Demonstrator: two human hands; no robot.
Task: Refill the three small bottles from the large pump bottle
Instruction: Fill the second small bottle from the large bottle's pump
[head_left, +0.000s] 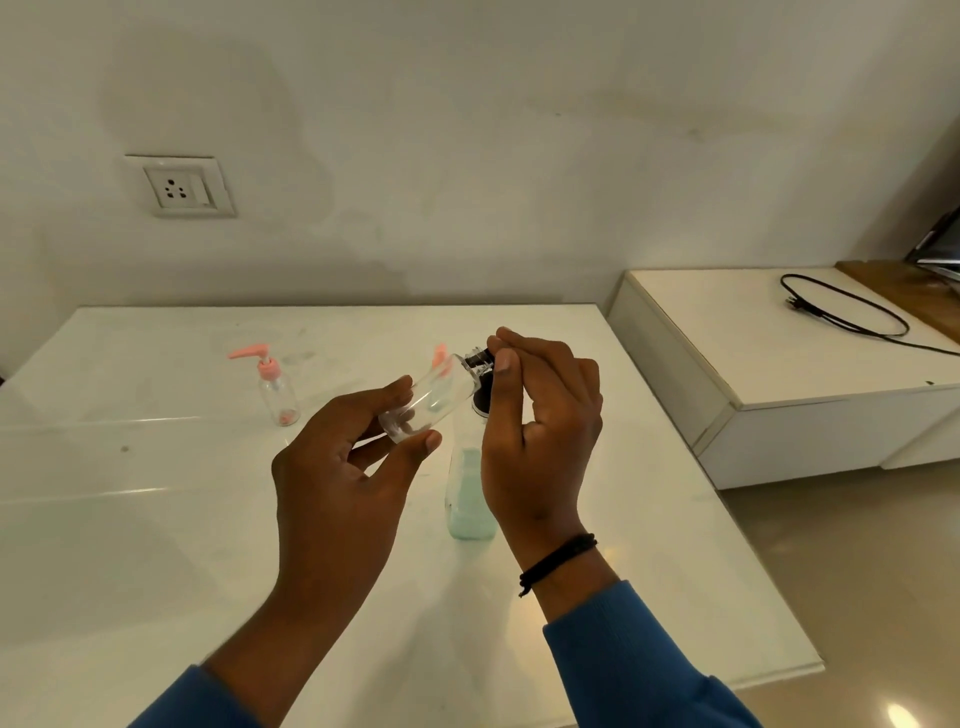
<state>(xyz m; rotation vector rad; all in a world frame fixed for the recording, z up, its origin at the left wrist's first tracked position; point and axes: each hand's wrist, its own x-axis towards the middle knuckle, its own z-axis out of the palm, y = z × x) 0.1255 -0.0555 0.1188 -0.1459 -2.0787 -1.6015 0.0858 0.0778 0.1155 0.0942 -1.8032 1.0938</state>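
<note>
A pink-pump small bottle (278, 387) waits at table (156, 519) rear. Left hand (343, 467) pinches a tilted clear bottle (431, 397), neck twd right hand (535, 415), whose fingertips grip its black cap (478, 359), prob. unscrewing. Large pump bottle (467, 499) stands just below, ready.

Head view: high, facing forward-down, near white table (156, 519).

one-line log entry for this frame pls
left hand: holds clear small bottle tilted | right hand: pinches its black cap | pump bottle: on table
</note>
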